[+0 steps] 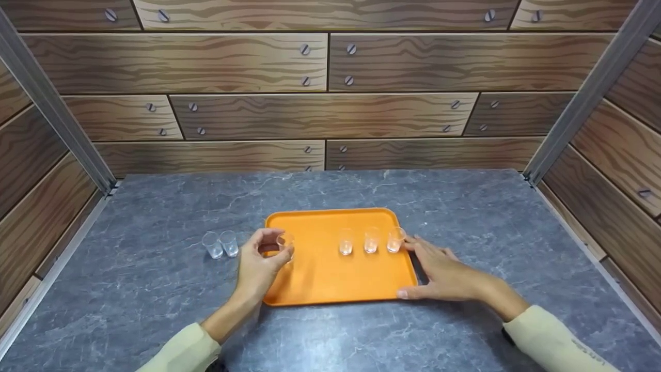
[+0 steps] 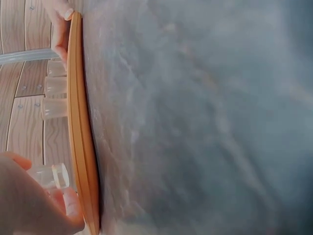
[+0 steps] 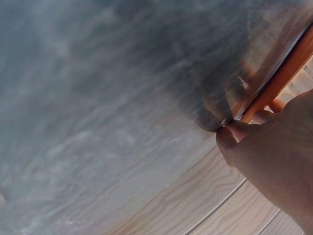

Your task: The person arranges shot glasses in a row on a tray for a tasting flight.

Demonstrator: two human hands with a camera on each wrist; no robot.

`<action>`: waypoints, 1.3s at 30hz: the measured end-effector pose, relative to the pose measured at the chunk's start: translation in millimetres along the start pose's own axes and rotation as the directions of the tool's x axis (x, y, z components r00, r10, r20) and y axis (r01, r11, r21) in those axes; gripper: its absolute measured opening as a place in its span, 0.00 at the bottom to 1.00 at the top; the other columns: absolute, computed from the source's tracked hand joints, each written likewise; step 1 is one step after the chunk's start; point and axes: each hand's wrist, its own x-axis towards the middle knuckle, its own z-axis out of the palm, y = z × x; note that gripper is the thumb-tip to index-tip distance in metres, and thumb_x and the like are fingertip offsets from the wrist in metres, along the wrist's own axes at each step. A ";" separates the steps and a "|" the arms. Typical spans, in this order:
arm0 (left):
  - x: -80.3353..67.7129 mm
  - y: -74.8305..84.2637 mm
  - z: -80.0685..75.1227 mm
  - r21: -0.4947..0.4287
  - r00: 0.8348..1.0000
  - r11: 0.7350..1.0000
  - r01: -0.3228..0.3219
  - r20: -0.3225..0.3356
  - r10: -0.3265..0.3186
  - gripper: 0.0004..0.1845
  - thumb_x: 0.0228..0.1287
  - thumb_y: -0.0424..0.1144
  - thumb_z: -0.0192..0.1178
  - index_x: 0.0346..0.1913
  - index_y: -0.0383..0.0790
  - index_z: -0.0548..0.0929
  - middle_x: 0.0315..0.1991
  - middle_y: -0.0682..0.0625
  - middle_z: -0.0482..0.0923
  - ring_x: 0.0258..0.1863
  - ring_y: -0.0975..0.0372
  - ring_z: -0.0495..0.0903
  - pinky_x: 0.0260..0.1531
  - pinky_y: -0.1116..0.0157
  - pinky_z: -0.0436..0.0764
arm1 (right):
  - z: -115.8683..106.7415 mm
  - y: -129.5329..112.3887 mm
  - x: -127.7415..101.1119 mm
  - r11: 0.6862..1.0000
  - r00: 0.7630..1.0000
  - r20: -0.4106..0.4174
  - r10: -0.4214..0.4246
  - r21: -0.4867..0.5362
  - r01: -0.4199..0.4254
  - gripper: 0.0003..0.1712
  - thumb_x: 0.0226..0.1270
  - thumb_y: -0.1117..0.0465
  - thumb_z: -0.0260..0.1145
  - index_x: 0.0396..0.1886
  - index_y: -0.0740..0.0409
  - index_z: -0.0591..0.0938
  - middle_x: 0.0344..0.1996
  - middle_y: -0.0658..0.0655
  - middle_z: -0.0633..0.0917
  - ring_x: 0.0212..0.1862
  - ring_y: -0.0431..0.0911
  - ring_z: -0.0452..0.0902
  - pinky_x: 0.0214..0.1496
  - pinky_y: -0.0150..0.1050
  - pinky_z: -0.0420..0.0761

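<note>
My left hand (image 1: 262, 261) pinches a small clear shot glass (image 1: 285, 243) between thumb and fingers over the left part of an orange tray (image 1: 320, 284). In the left wrist view the base of this glass (image 2: 61, 176) shows close to the tray's surface; I cannot tell if they touch. Three more shot glasses stand upright in a row on the tray's right half, the middle one (image 1: 371, 240) among them. At the right edge lies my right hand (image 1: 439, 271), fingers extended beside the rightmost glass (image 1: 395, 240) and thumb on the near corner of the rim.
Two more shot glasses, one of them the nearer to the tray (image 1: 229, 244), stand side by side on the grey marbled table (image 1: 170, 289), left of the tray. Wood-patterned panels (image 1: 248, 62) close off the back and sides, with metal posts (image 1: 583, 88) at the corners.
</note>
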 end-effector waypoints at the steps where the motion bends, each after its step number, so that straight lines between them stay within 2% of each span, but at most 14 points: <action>1: 0.9 -0.2 0.7 0.000 1.000 1.000 0.009 -0.001 -0.009 0.20 0.53 0.23 0.72 0.50 0.28 0.82 0.42 0.37 0.80 0.38 0.57 0.80 0.38 0.72 0.84 | 0.1 0.0 0.1 1.000 1.000 0.002 0.003 0.000 -0.003 0.61 0.57 0.22 0.66 0.82 0.46 0.55 0.84 0.50 0.45 0.83 0.58 0.41 0.73 0.78 0.45; 12: 8.4 -3.1 18.8 -0.010 0.998 0.998 0.059 0.006 -0.059 0.20 0.53 0.22 0.71 0.50 0.26 0.81 0.42 0.38 0.81 0.37 0.58 0.79 0.36 0.72 0.84 | 0.7 -0.4 1.3 1.000 1.000 0.002 0.009 -0.002 -0.009 0.62 0.57 0.22 0.66 0.81 0.48 0.56 0.84 0.52 0.46 0.83 0.59 0.41 0.72 0.79 0.44; 20: 8.8 -3.9 30.8 0.034 0.999 0.998 0.050 0.019 -0.051 0.19 0.53 0.22 0.71 0.49 0.27 0.82 0.42 0.38 0.80 0.38 0.56 0.80 0.37 0.73 0.82 | 1.2 -2.7 2.2 1.000 1.000 -0.006 -0.008 0.002 0.008 0.64 0.56 0.22 0.66 0.83 0.47 0.54 0.84 0.49 0.45 0.83 0.58 0.42 0.72 0.79 0.45; 28: 10.3 -4.7 44.3 0.069 0.996 0.994 0.080 0.037 -0.083 0.18 0.53 0.23 0.71 0.49 0.30 0.83 0.42 0.41 0.81 0.39 0.56 0.80 0.37 0.72 0.82 | 0.0 -0.6 0.0 1.000 1.000 0.001 0.013 -0.002 -0.013 0.64 0.56 0.22 0.66 0.83 0.48 0.53 0.84 0.52 0.45 0.83 0.59 0.41 0.72 0.79 0.43; 35: 10.2 -6.0 55.8 0.041 0.994 0.994 0.098 0.053 -0.100 0.19 0.51 0.21 0.69 0.49 0.29 0.83 0.42 0.40 0.81 0.38 0.57 0.80 0.36 0.72 0.82 | 0.0 -0.4 0.2 1.000 1.000 -0.001 -0.004 -0.018 0.004 0.63 0.57 0.21 0.64 0.82 0.50 0.54 0.84 0.53 0.45 0.83 0.60 0.41 0.72 0.79 0.44; 39: 9.2 -4.2 60.9 0.062 0.993 0.993 0.096 0.060 -0.100 0.19 0.52 0.21 0.69 0.49 0.30 0.83 0.44 0.40 0.82 0.40 0.56 0.81 0.39 0.70 0.83 | 0.0 -0.8 -0.3 1.000 1.000 -0.003 -0.005 -0.012 0.005 0.63 0.58 0.22 0.64 0.82 0.51 0.55 0.84 0.55 0.47 0.82 0.61 0.42 0.72 0.79 0.45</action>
